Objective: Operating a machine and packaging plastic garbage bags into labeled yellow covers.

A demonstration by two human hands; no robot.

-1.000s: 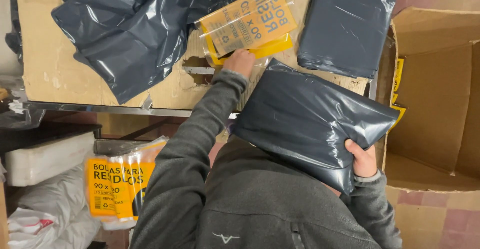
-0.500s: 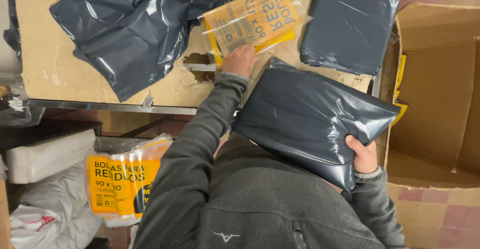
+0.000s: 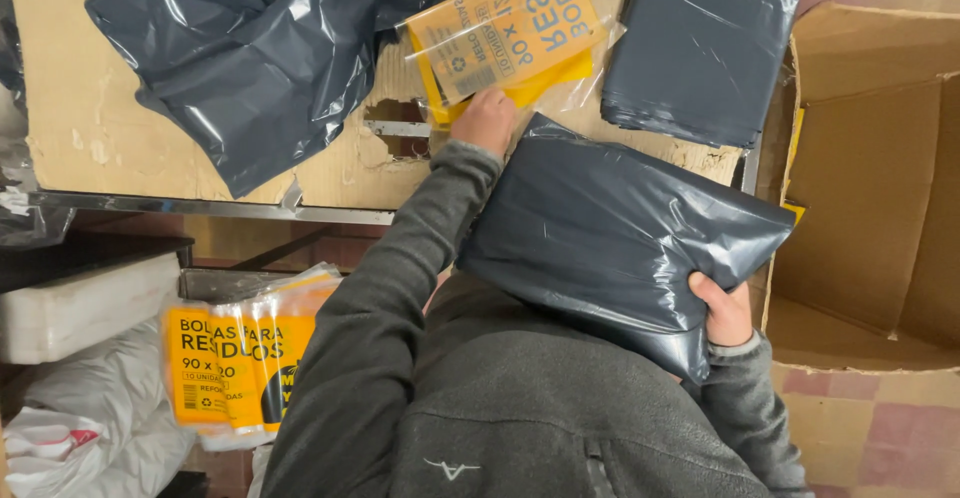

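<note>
Left hand point(image 3: 486, 121) pinching yellow packet point(image 3: 505, 33) on cardboard-covered table point(image 3: 70, 108), right hand point(image 3: 725, 310) gripping folded dark bags point(image 3: 620, 238) near it, open cardboard box point(image 3: 880, 188) beside table, tiled floor point(image 3: 870, 438).

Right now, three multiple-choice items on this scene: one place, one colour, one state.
1. Where is the open cardboard box?
A. To the right of the table
B. On the table
C. Under the table

2. What colour is the packet at the left hand?
A. Yellow
B. Green
C. Red

3. What is the right hand doing?
A. It is empty
B. It grips the grey bag bundle
C. It is inside the box

Answers:
1. A, the box stands past the table's right edge.
2. A, the packet's label is yellow.
3. B, the fingers wrap around the bundle's corner.
</note>
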